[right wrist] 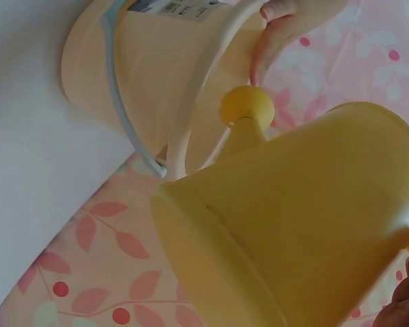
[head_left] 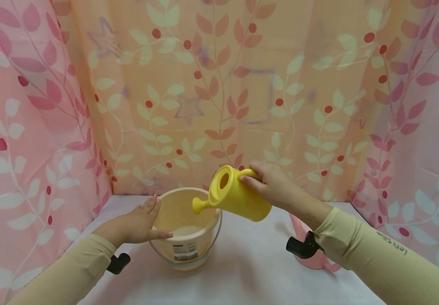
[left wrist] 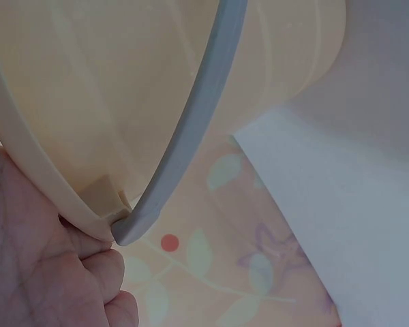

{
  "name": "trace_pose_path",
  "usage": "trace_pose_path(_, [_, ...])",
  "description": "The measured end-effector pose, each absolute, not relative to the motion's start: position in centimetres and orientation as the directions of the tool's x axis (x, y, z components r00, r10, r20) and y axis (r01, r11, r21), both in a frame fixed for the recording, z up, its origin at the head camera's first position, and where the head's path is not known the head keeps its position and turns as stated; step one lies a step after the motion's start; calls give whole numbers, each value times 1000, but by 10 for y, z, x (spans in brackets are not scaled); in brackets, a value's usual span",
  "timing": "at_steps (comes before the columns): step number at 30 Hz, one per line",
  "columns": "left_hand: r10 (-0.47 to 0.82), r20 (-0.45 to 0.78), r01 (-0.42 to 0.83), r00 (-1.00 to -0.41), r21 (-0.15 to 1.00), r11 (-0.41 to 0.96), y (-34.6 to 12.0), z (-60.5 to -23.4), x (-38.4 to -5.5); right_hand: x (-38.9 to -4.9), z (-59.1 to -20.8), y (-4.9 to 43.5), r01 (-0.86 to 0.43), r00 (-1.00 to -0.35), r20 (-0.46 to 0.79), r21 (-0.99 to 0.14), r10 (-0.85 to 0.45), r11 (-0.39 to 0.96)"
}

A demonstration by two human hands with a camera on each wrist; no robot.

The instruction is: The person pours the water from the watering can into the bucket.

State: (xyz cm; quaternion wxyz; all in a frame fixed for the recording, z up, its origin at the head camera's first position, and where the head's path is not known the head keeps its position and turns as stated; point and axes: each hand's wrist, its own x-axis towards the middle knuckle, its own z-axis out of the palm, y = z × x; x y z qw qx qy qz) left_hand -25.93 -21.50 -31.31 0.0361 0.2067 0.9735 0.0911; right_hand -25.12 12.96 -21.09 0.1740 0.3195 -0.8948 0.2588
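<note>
A yellow watering can (head_left: 247, 197) is tipped to the left, its round spout head (head_left: 199, 205) over the mouth of a cream bucket (head_left: 186, 254). My right hand (head_left: 274, 184) grips the can's handle, with the can's body clear above the table. At the bucket's left side, my left hand (head_left: 139, 222) rests against the rim with its fingers extended and the thumb along the front edge. In the left wrist view the fingers (left wrist: 99, 272) lie by the rim close to where the grey bail handle (left wrist: 184, 129) joins. No water stream shows from the spout.
A pink watering can (head_left: 312, 258) stands at the right, partly hidden behind my right forearm. The table (head_left: 238, 271) has a white cover. Leaf-patterned curtains (head_left: 223, 84) enclose the back and both sides. A printed label (head_left: 185, 250) is on the bucket's front.
</note>
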Motion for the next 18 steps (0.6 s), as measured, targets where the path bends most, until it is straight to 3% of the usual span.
trace_pose_path(18, [395,-22,386,-919,159,909,-219,-322,-266,-250,-209,128,-655,-740,465,-337,-485,677])
